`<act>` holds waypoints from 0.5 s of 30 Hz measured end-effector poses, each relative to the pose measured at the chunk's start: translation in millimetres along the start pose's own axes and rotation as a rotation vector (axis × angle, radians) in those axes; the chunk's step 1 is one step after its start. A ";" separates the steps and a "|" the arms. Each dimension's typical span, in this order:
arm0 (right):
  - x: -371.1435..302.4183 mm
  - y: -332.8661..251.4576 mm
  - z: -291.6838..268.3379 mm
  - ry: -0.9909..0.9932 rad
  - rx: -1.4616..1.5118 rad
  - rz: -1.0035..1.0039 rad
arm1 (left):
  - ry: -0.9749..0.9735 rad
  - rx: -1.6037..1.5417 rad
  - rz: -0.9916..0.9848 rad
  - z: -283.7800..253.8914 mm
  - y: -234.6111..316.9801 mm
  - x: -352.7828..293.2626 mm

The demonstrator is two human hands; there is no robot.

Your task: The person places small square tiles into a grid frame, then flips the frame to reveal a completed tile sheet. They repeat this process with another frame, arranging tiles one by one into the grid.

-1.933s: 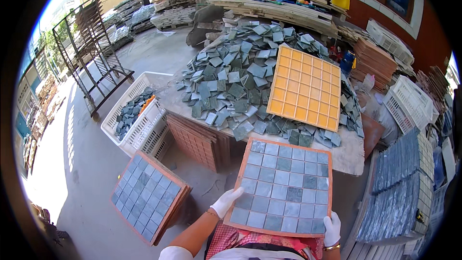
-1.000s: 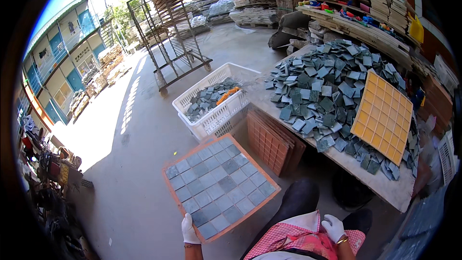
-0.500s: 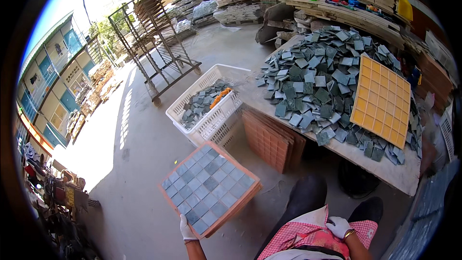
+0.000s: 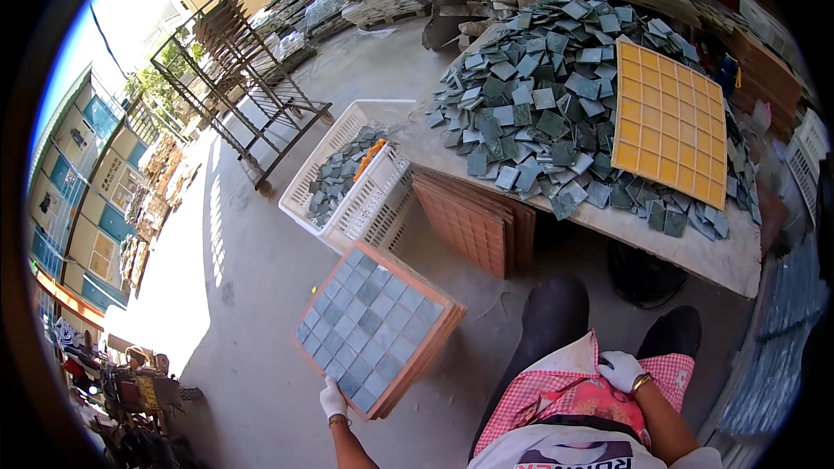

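Tray (image 4: 369, 317), no longer in both hands, tops the stack (image 4: 422, 356) at near left; I judge its placing nearly done. My left hand (image 4: 333, 399) pinches its near edge; my right hand (image 4: 621, 371) half-curls on the apron (image 4: 521, 404), hold unclear.

tray stack (image 4: 369, 321) front left, crate (image 4: 365, 205) just behind, table (image 4: 712, 262) off right, tiles (image 4: 539, 113) all over it, grid tray (image 4: 671, 126) on top

Through the head camera I see my left forearm (image 4: 349, 445) stretched forward, with the gloved left hand (image 4: 333, 400) tilted upward; my right arm (image 4: 662, 421) bends inward, the gloved right hand (image 4: 620, 372) resting over the lap (image 4: 556, 391).
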State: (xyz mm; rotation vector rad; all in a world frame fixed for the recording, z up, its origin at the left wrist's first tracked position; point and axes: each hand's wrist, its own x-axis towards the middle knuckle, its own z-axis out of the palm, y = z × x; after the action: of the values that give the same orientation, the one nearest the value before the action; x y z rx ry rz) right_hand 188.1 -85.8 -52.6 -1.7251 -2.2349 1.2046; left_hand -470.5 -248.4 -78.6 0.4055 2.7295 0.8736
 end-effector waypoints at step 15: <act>0.1 11.0 10.3 0.013 0.029 0.002 | -0.226 0.138 1.059 81.5 238.9 -148.4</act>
State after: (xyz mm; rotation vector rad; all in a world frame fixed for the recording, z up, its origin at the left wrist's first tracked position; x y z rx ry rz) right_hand 191.6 -90.6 -66.5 -1.7202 -2.1981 1.2161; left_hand -262.2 -68.3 21.0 1.9253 2.2479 0.7377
